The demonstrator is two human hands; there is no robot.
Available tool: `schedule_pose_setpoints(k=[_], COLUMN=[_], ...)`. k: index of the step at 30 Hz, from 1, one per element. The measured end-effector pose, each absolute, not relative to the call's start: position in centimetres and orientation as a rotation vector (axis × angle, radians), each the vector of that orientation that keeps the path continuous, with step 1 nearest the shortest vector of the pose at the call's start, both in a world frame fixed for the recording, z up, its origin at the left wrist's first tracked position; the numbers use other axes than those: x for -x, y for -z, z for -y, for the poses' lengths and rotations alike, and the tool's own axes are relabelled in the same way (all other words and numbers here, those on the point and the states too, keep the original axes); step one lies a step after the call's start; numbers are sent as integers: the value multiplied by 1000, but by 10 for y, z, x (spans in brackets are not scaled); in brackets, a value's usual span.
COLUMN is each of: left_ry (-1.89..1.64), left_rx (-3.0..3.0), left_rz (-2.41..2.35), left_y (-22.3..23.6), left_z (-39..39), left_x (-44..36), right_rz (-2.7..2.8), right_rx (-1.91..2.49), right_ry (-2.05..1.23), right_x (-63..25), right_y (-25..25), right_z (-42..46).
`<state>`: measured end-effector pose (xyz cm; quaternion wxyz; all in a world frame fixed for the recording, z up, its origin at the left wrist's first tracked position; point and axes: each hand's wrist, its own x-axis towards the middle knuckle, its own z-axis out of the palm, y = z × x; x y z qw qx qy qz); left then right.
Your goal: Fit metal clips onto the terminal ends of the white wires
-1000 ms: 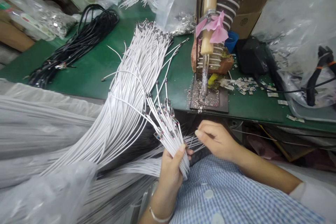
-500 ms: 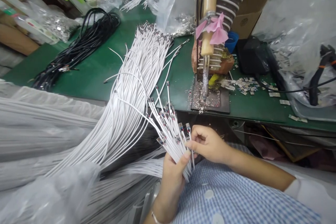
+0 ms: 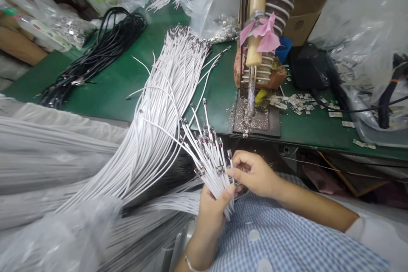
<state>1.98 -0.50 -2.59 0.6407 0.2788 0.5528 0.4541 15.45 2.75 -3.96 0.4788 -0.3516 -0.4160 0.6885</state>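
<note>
My left hand is closed around a bunch of white cables, with the thumb lying across them. Their ends, tipped with small metal connectors, fan out above the fist. At the right side of the bunch, my right hand has thumb and fingers bent in a pinch on a single white cable, whose connector sticks up beside the fingers. Parts of the right fingertips are hidden behind the thumb. Just behind the held bunch, a large heap of white cables runs over the table edge.
On the green table a soldering iron points down at a dark plate with solder crumbs. Small connector parts lie to its right, near pliers on plastic. Black cables lie at the left.
The view has shifted very slightly. Connector ends at the bunch's right side have moved a little left and closer together, while one cable remains by my right fingers.
</note>
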Motion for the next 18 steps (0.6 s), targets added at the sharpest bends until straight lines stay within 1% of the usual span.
schedule_pose_setpoints(k=[5,8,13,18], left_ry=[-1048,-1045,-1025,-999], left_rx=[-611,-632,-669,-681], left_rz=[-1296,-1289,-1278,-1256], left_y=[26,30,34,35], left_z=[4,4,4,4], left_x=[-20,-17,-13,-12], right_rz=[1245,1314,1286,1192], right_rx=[948,959,931,949], right_ry=[-1459,-1407,-1480,-1673], right_x=[-159,-160,-160,-158], right_y=[36,34,35,39], right_z=[-29,-29,-28,-27])
